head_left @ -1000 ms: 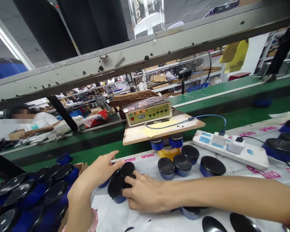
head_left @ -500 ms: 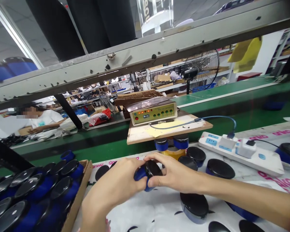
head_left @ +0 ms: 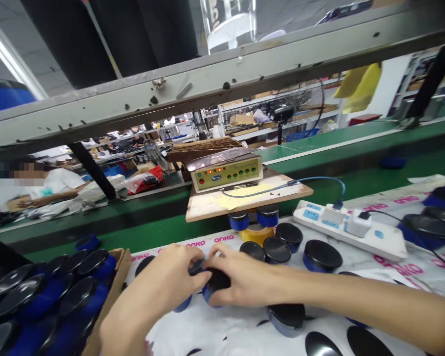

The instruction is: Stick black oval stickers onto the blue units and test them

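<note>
My right hand [head_left: 244, 279] curls its fingers and thumb around a round blue piece with a black top [head_left: 219, 281], low over the white sheet. Close beside it, my left hand [head_left: 166, 277] pinches a small dark blue part [head_left: 196, 267], mostly covered by the fingers. Under the left hand, the edge of another blue piece [head_left: 183, 304] shows on the sheet. More black-topped round pieces [head_left: 277, 249] stand behind my right hand, and one [head_left: 287, 316] lies below its wrist.
At the left, a cardboard box [head_left: 109, 301] holds several blue pieces with glossy black tops. A control box [head_left: 226, 173] with lit lights sits on a wooden board [head_left: 203, 210]. A power strip [head_left: 378, 242] lies at the right. A metal shelf beam [head_left: 207, 86] crosses overhead. Another person [head_left: 55, 183] sits far left.
Both hands have moved slightly left and down in view. The black-topped piece, earlier held between both hands, is now lower in the right hand. The camera view has shifted a little.
</note>
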The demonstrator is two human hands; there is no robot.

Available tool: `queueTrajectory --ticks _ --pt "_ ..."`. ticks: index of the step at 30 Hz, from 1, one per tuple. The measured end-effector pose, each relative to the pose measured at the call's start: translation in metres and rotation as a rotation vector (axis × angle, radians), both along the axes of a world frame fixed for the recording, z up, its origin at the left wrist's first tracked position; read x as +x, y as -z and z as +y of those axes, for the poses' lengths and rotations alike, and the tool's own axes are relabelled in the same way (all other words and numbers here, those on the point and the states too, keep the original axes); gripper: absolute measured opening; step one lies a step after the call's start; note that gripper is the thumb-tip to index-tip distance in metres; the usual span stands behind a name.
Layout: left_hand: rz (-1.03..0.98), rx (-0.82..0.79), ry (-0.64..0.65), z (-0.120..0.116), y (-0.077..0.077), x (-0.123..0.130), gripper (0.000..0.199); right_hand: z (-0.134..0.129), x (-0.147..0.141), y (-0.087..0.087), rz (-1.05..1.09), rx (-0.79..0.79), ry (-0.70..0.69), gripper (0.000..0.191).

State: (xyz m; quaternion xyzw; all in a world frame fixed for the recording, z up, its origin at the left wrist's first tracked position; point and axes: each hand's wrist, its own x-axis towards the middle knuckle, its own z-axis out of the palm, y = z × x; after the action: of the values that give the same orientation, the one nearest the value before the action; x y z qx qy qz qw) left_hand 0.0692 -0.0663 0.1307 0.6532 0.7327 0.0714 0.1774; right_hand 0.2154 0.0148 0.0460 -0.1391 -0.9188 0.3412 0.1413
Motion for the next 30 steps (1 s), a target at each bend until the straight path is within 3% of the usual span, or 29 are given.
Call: queueTrajectory --ticks 3,6,9,12,14,16,19,21,24,27,30 --pt "0.052 0.044 0.016 0.0 0.002 -0.006 0.025 -0.004 -0.019 0.01 -0.045 0.033 -0.059 0.06" --pt "0.098 0.017 0.002 -0.003 0.007 -0.012 0.033 0.002 -0.014 -0.011 -0.045 0.072 -0.106 0.06" --pt "0.196 -0.009 -0.009 -0.005 0.011 -0.01 0.044 0.013 0.036 -0.053 -0.029 0.202 -0.014 0.04" --pt "0.213 -0.036 0.073 -0.002 0.018 0.01 0.045 0.02 0.115 -0.072 -0.051 0.3 0.321 0.038" --pt "0.165 -0.094 0.212 0.005 0.028 0.034 0.049 0.018 0.169 -0.061 -0.2 0.318 0.446 0.04" --pt "0.12 -0.152 0.382 0.015 0.043 0.06 0.064 0.011 0.211 -0.035 -0.328 0.238 0.508 0.043" --pt "0.132 -0.108 0.595 0.029 0.073 0.091 0.082 -0.007 0.24 0.012 -0.382 -0.001 0.608 0.061" --pt "0.167 -0.002 0.699 0.035 0.092 0.102 0.075 -0.02 0.238 0.036 -0.371 -0.088 0.684 0.076" --pt "0.192 0.187 0.767 0.043 0.109 0.113 0.067 -0.033 0.218 0.055 -0.278 -0.086 0.747 0.067" --pt "0.2 0.303 0.749 0.049 0.113 0.125 0.069 -0.036 0.198 0.062 -0.192 -0.077 0.729 0.055" --pt "0.227 0.273 0.662 0.054 0.113 0.133 0.07 -0.033 0.188 0.069 -0.161 -0.029 0.755 0.054"
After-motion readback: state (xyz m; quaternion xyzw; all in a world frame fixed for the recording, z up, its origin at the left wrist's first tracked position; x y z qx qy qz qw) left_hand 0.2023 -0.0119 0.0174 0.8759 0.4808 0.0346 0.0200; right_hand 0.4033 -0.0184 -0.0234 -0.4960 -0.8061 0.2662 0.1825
